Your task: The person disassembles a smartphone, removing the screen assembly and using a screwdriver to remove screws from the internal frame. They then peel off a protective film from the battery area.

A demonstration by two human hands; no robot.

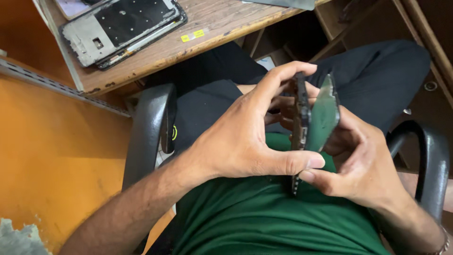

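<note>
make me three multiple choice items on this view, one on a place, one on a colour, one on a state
1. Where does the spare phone frame lie?
A. on the wooden desk
B. on the person's lap
C. on the chair armrest

2. What colour is the person's shirt?
A. white
B. green
C. red

3. In what state is the phone held by the hands?
A. closed and flat
B. wrapped in a box
C. its back panel parted from the frame

Answers:
1. A, it rests on the wooden desk at the upper left, away from both hands.
2. B, the cloth below the hands is dark green.
3. C, the left hand and the right hand grip the phone edge-on, and a gap shows between its two layers.
</note>
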